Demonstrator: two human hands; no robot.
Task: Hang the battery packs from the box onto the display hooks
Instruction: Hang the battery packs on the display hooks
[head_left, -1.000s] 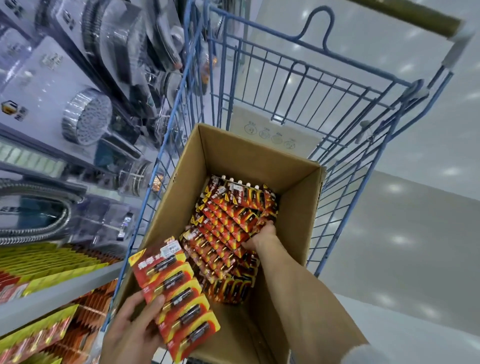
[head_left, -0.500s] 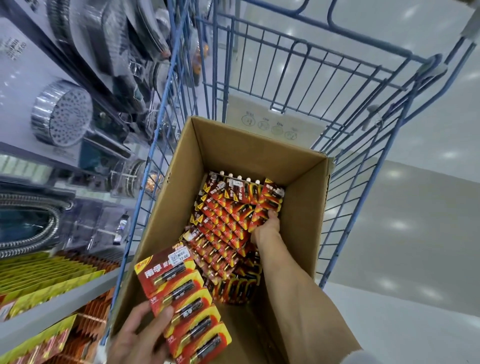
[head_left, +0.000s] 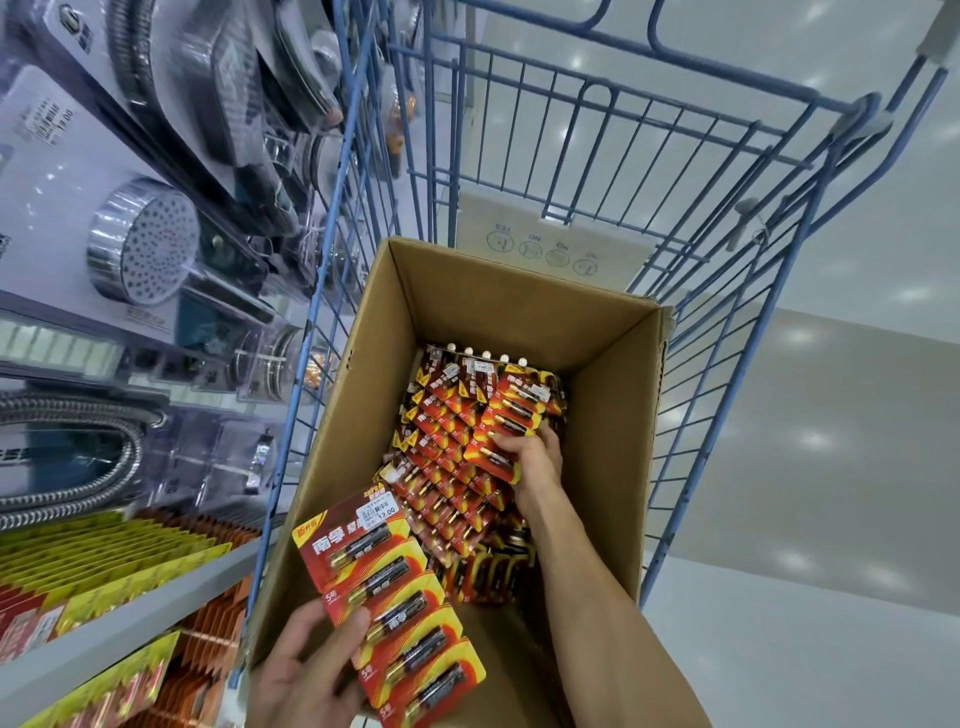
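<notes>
An open cardboard box (head_left: 613, 447) stands in a blue wire cart and holds several stacked red-and-yellow battery packs (head_left: 447, 457). My left hand (head_left: 306, 670) grips a long strip of battery packs (head_left: 395, 603) over the box's near left corner, thumb on its face. Deep inside the box, my right hand (head_left: 535, 460) grips another strip of packs (head_left: 506, 421) and tilts it up off the pile. Display shelves with hanging red and yellow battery packs (head_left: 104, 566) sit at the lower left; their hooks are hidden.
The blue wire cart (head_left: 737, 291) walls in the box on all sides. Packaged shower heads (head_left: 140, 239) and a coiled metal hose (head_left: 72, 457) hang on the shelving at left. A grey shelf edge (head_left: 130, 623) runs along beside the cart. Pale shop floor lies to the right.
My right hand has closed on a strip of packs in the box and lifted its far end off the pile. My left hand keeps holding its strip, which sits a little lower and closer in view.
</notes>
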